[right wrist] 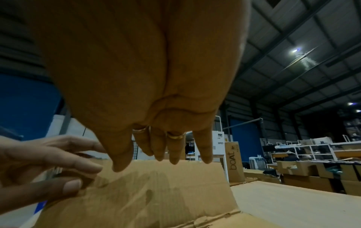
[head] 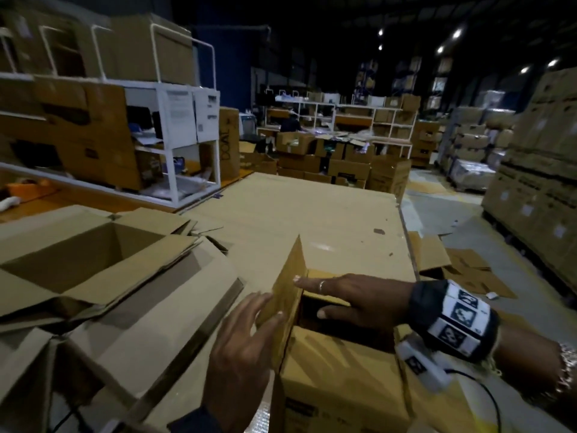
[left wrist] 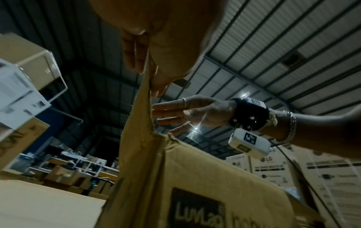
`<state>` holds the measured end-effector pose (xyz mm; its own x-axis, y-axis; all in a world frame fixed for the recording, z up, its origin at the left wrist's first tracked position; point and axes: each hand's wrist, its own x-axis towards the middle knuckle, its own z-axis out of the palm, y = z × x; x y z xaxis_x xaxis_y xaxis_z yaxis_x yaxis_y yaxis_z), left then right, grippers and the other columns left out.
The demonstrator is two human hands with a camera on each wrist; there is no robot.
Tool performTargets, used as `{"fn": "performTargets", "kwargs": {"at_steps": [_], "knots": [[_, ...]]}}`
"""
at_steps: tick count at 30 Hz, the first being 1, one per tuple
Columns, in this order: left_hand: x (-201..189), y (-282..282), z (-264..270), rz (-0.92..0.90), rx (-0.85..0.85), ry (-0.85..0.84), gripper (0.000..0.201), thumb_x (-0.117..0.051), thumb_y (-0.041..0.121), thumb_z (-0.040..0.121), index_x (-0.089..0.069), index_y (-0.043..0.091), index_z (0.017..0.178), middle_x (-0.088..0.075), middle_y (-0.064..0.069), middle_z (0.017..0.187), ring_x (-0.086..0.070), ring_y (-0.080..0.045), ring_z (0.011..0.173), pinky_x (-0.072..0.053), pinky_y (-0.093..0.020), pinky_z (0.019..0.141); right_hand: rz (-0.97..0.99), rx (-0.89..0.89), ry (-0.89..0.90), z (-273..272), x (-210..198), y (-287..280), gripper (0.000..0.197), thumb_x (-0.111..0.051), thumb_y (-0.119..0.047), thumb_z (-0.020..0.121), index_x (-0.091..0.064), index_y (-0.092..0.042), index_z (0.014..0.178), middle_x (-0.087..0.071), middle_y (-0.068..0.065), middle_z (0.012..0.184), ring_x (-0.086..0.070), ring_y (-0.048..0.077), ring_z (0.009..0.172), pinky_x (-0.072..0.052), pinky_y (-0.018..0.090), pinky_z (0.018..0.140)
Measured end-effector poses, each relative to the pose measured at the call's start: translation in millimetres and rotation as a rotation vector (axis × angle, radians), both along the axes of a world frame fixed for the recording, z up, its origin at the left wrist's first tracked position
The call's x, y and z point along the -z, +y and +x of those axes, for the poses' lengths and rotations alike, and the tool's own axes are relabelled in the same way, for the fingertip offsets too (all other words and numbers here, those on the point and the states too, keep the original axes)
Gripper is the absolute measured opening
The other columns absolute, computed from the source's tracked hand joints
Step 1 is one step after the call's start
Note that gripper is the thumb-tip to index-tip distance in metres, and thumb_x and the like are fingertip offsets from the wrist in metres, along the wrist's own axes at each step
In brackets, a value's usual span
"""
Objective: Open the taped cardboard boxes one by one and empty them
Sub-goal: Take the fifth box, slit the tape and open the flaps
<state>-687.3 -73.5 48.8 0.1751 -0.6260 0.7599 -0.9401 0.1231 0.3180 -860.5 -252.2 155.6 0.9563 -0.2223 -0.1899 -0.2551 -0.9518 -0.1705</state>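
Front and centre, box [head: 337, 370] sits half-open: left hand [head: 243, 348] pinches the raised flap [head: 288, 295] back, right hand [head: 352, 296] flat-fingered over the gap (probably reaching in to empty it).

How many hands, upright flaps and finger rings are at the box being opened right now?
hands: 2, left hand and right hand
upright flap: 1
rings, both on the right hand: 2
total: 5
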Motion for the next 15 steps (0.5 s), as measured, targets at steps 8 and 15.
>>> {"fn": "performTargets", "kwargs": {"at_steps": [8,15], "knots": [[27,12,4,0.371,-0.28,0.019,0.05,-0.062,0.062,0.085,-0.074,0.024,0.115,-0.047,-0.011,0.153,-0.028,-0.032,0.15,-0.022,-0.06,0.118,-0.03,-0.059,0.15,68,26,-13,0.054,-0.05,-0.003,0.099,-0.042,-0.016,0.15,-0.036,0.004,0.159,-0.042,0.024,0.141,-0.04,0.039,0.11],[41,4,-46,0.567,-0.222,0.403,0.1,-0.018,0.091,0.08,-0.039,0.027,0.153,-0.033,0.007,0.161,-0.026,-0.024,0.151,-0.003,-0.03,0.119,-0.023,0.015,0.224,82,58,-24,0.029,-0.061,-0.008,0.094,-0.07,-0.009,0.121,-0.068,0.013,0.124,-0.062,0.027,0.119,-0.049,0.036,0.101]]}}
